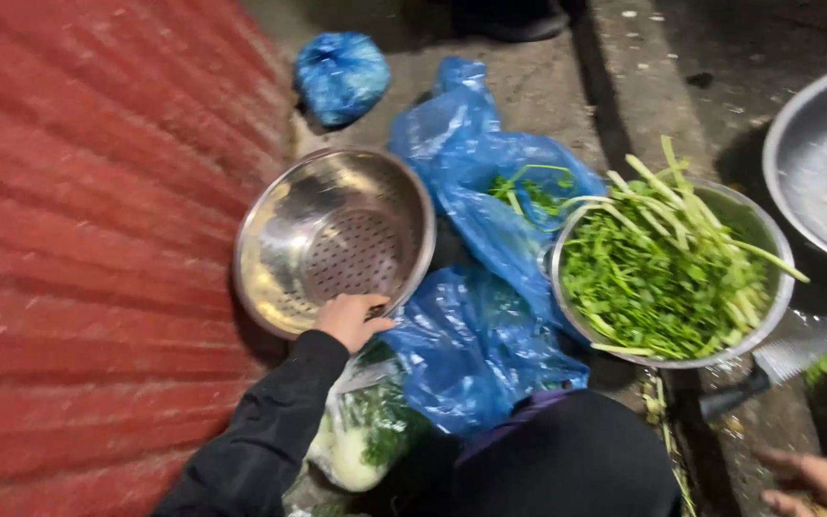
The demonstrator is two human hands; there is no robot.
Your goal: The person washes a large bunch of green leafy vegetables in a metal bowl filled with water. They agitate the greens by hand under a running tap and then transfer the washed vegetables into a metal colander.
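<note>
My left hand [351,319] grips the strainer [334,239] rim, tipped up by the red wall [88,239]. It could slip and roll. Right hand [815,483] fingers: I cannot tell.

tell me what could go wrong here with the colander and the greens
1. The left hand grips only the near rim of the colander, which stands tilted against the blue bag; it may slip or tip onto the ground.
2. The greens are heaped above the bowl rim, with stalks overhanging; a bump could spill them.
3. A knife lies beside the bowl near the right hand, so a blind reach risks a cut.
</note>
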